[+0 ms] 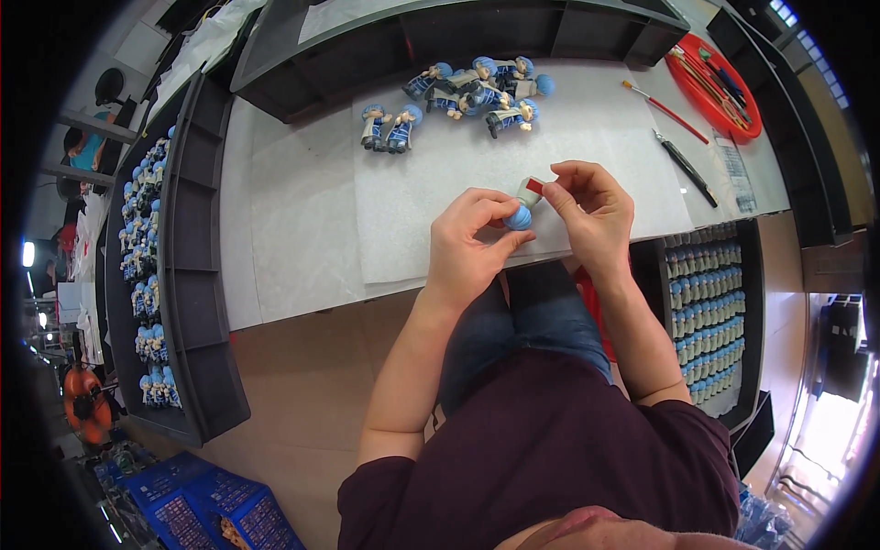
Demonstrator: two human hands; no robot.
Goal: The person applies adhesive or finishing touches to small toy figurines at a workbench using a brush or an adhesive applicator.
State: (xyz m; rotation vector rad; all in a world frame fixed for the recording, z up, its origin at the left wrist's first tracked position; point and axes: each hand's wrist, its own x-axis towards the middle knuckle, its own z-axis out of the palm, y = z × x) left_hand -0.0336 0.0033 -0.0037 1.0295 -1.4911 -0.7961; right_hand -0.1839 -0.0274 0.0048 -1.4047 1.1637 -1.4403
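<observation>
A small figurine (520, 217) with a blue head and a pale back is held over the near edge of the white sheet. My left hand (469, 236) is closed on its head, with the thumb and fingers on either side. My right hand (592, 213) pinches at the other end, its thumb against a small red patch (534, 186) on the pale part. Whether this patch is a separate piece cannot be made out. Beyond my hands, several finished-looking blue-haired figurines (477, 90) lie in a pile, with two more (389, 128) to the left.
A dark tray (206, 275) of figurines stands at the left, and another tray (674, 344) holds rows at my right. A black bin (440, 41) lines the back. Right of the sheet lie a red brush (674, 117), a black pen-like tool (687, 170) and a red basket (750, 92).
</observation>
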